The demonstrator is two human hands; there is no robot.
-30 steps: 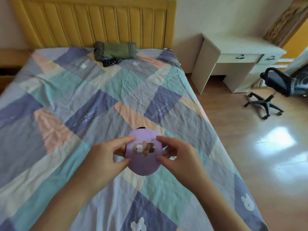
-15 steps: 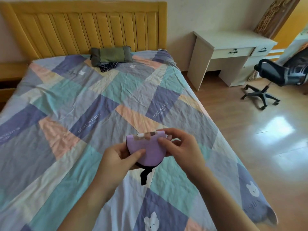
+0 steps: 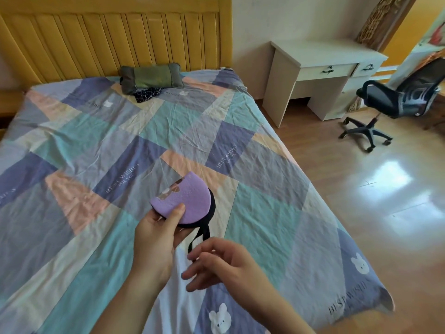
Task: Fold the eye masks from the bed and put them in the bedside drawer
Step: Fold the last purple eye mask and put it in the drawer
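A purple eye mask (image 3: 186, 200), folded in half with a black backing, is held above the patchwork bedspread (image 3: 96, 145). My left hand (image 3: 157, 233) pinches it, thumb on the purple face. Its black strap (image 3: 201, 233) hangs down in a loop. My right hand (image 3: 222, 263) is just below the mask, fingers curled at the strap's lower end; whether it grips the strap is unclear. A dark checked cloth (image 3: 147, 92), possibly another mask, lies by the pillow near the headboard.
A green pillow (image 3: 151, 77) lies at the yellow headboard (image 3: 115, 37). Right of the bed stands a white desk (image 3: 322, 61) with drawers, and a black office chair (image 3: 395, 102) on the wooden floor. A wooden bedside unit (image 3: 7, 102) shows at the left edge.
My right hand let go of the folded mask and dropped below it to the hanging strap. My left hand now holds the mask alone, tilted.
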